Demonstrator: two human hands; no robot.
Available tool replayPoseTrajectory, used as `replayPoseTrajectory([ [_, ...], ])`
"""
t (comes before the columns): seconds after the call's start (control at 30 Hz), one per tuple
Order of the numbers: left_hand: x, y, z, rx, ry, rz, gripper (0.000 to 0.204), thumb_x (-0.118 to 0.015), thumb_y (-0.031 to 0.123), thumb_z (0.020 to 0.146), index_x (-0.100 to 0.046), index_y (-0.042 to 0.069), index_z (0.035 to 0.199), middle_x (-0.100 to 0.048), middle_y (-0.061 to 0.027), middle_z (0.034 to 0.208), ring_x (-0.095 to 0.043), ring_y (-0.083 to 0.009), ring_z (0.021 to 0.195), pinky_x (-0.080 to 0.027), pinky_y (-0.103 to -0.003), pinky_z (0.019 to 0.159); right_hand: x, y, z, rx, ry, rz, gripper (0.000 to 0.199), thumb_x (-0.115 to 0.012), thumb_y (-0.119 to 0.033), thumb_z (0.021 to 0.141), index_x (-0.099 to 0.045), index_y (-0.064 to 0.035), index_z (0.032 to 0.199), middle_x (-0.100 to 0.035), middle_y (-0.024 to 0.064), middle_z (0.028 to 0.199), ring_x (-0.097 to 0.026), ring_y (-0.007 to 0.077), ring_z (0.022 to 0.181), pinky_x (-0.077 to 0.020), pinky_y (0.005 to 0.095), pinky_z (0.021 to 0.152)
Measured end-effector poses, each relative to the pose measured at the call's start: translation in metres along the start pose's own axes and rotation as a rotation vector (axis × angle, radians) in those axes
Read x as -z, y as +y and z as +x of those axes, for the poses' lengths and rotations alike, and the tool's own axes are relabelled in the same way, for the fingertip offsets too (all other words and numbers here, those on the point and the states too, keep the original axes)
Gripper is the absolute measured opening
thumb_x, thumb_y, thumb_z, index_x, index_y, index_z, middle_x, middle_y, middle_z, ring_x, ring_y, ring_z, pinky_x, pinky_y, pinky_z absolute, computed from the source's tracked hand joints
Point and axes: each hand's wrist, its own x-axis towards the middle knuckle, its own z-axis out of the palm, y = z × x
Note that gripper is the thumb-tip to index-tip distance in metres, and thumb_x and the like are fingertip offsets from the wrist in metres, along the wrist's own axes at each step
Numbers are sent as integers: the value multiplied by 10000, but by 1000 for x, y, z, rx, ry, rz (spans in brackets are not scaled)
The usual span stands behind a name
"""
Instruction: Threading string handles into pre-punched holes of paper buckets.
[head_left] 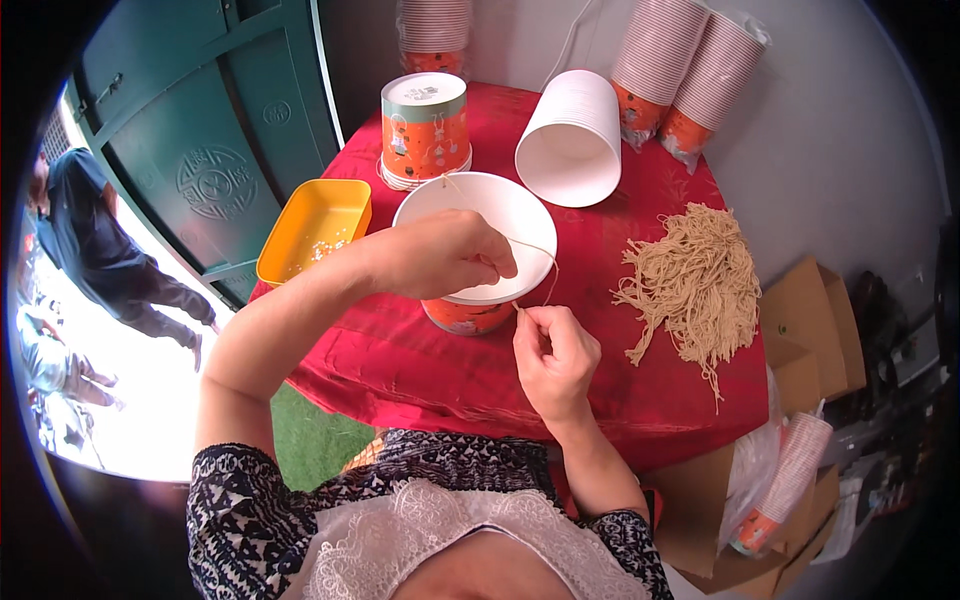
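An orange and white paper bucket (468,316) stands upright at the table's near side, its white mouth facing up. Over that mouth my left hand (455,255) is closed with curled fingers; what it pinches, if anything, is hidden. A thin tan string (535,246) passes over the bucket's opening and hangs outside the right rim. Just below that rim, my right hand (557,360) pinches a short string end between thumb and forefinger. Another bit of string shows at the far rim. To the right lies a loose pile of tan strings (695,285).
A yellow tray (350,198) with small white bits sits at left. Behind are upturned orange buckets (425,145) and a white bucket (585,110) on its side. Wrapped bucket stacks (665,50) stand at the back. Cardboard boxes (815,325) are at right, a green door (215,150) and people at left.
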Motion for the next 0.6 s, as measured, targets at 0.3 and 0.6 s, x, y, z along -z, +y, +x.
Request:
replayPoseTrajectory([
  [0.3,-1,-4,7,-20,-131,-76,237,-597,65,846,-696,-4,1051,-715,-158,959,-675,-242,868,-507,-341,794,-3,0,2,-11,-20,0,175,-698,70,766,-550,-22,776,-567,100,640,-580,250,521,-452,347,468],
  [0.6,1,-4,14,47,-286,-87,213,-603,107,902,-683,3,1070,-708,-100,910,-635,-164,820,-500,-295,764,-10,4,1,-4,-6,-25,155,-701,54,769,-568,-20,795,-580,108,655,-593,274,544,-460,363,478],
])
